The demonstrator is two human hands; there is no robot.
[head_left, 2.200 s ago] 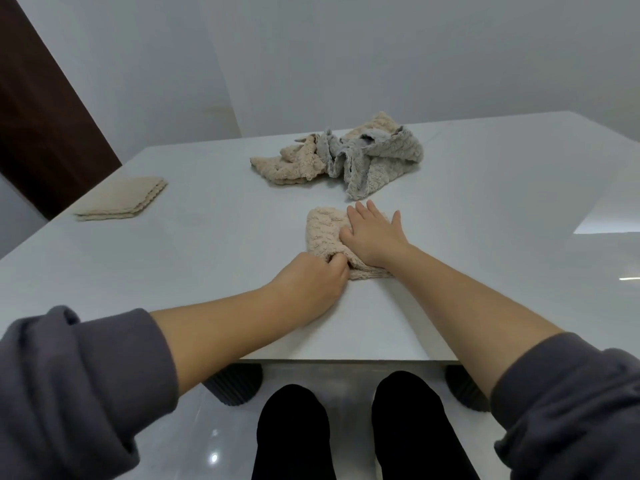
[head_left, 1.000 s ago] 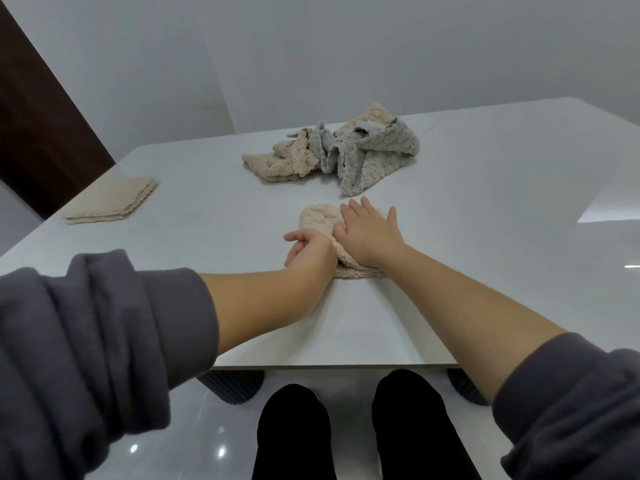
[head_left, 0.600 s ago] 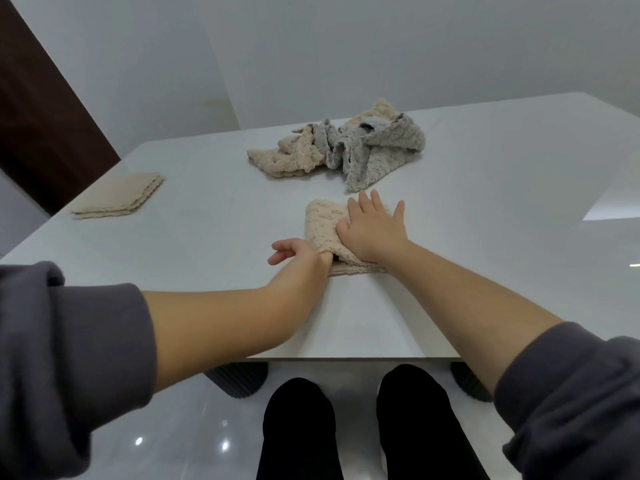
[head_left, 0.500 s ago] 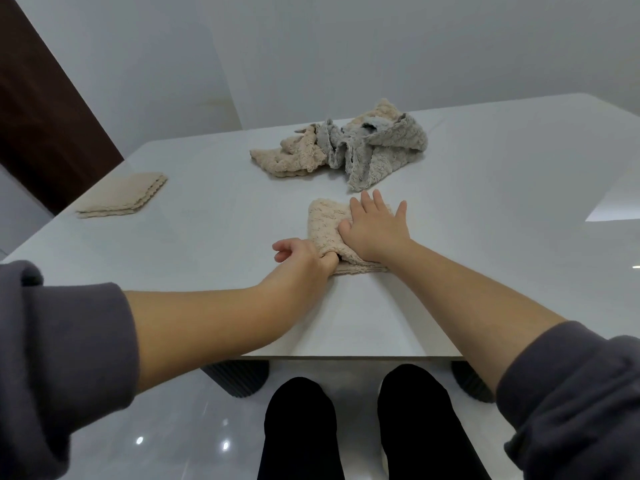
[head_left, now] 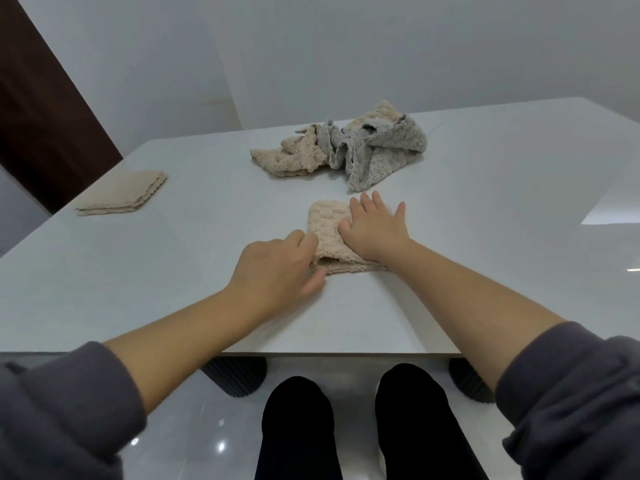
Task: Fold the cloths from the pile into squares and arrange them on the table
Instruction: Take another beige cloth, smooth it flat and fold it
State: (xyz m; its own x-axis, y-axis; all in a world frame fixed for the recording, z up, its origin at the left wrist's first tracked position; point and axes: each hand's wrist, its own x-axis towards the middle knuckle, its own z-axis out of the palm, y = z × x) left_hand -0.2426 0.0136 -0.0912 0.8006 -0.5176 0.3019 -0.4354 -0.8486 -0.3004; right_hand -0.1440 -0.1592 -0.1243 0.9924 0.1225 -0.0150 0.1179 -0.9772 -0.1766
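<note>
**A fold pressed flat**

Our right hand (head_left: 375,233) lies flat, fingers spread, on the nubbly folded beige cloth (head_left: 325,223) toward the surface's (head_left: 173,271) near edge. Our left hand (head_left: 277,268) pinches its left corner, fingers curled. The crumpled pile (head_left: 346,150) sits behind.

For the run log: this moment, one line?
step: folding beige cloth | right hand: flat on it | left hand: touches near-left corner | folded cloth: far left | pile: behind
</note>
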